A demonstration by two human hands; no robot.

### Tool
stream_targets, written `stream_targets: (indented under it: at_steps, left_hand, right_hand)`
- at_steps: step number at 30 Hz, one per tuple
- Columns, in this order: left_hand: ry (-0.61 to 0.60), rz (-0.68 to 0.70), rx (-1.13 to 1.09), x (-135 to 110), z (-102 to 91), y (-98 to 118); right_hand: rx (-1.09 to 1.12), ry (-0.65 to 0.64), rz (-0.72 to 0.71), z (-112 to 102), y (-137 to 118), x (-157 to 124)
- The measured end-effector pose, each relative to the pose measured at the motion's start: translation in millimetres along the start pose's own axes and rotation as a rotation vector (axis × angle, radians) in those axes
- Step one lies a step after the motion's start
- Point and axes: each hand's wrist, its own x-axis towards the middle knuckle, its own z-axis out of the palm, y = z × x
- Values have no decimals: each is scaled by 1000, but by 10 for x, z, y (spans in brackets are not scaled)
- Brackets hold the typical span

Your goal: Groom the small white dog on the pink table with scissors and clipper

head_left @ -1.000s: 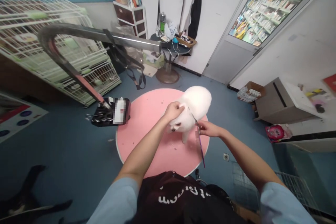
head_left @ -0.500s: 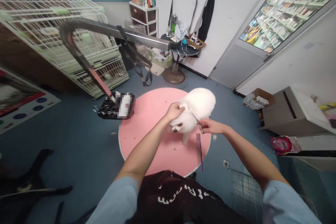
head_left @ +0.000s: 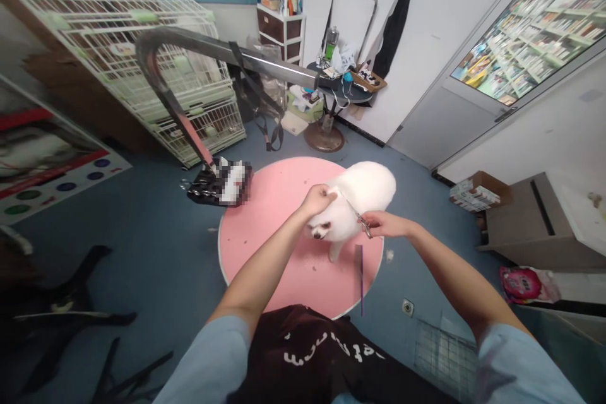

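Left hand (head_left: 318, 200) pinching head fur (head_left: 338, 207) of white dog (head_left: 368, 186), two o'clock on pink grooming table (head_left: 269, 214); right hand (head_left: 384, 225), fingers curled round scissors (head_left: 361, 220); comb (head_left: 362, 278), four o'clock.

The left arm (head_left: 269, 254) and right arm (head_left: 449, 268) reach forward, converging. The left hand (head_left: 317, 200) pinches. The right hand (head_left: 386, 224) curls.
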Motion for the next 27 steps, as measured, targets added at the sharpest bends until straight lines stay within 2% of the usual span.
stream_targets:
  at_steps: [9, 14, 17, 23, 27]
  left_hand:
    - [23, -27, 6, 14, 10, -18]
    - [22, -32, 1, 12, -6, -7]
    - [26, -15, -15, 14, -31, -1]
    - [-33, 16, -12, -2, -93, 17]
    - [-69, 40, -20, -12, -112, -1]
  right_hand:
    - [9, -15, -37, -52, -96, 63]
    - [15, 12, -44, -34, -23, 82]
    - [14, 89, -28, 74, 98, 30]
    - [-142, 364, -27, 474, 289, -93]
    - [-194, 379, -32, 589, 302, -105]
